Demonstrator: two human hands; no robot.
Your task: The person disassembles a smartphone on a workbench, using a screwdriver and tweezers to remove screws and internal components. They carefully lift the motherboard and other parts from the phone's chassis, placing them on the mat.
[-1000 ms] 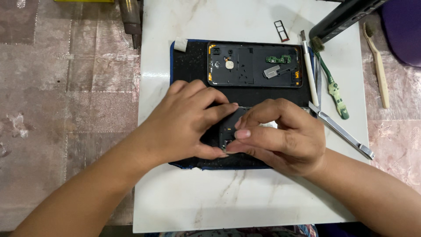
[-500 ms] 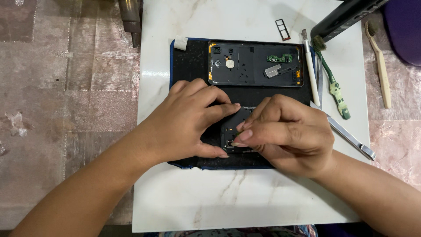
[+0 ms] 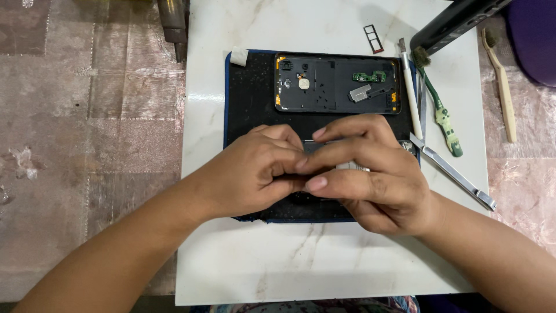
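My left hand (image 3: 255, 171) and my right hand (image 3: 370, 174) meet over the near half of a black work mat (image 3: 249, 98), fingers pressed together around a small dark phone part (image 3: 347, 166) that is almost wholly hidden. Only a grey sliver of it shows between the fingers. Beyond the hands lies an opened phone shell (image 3: 337, 84) with a small green circuit board (image 3: 370, 76) and a silver metal piece (image 3: 362, 93) inside it.
The mat lies on a white marble-look tile (image 3: 324, 272) over a brownish floor. To the right are a white stick tool (image 3: 410, 87), a green brush (image 3: 440, 113), metal tweezers (image 3: 452, 171), a SIM tray (image 3: 373, 38), a wooden toothbrush (image 3: 503, 84) and a black device (image 3: 457, 20).
Both hands have closed in over the part; my left fingers curled toward the right hand, so the part is now nearly covered.
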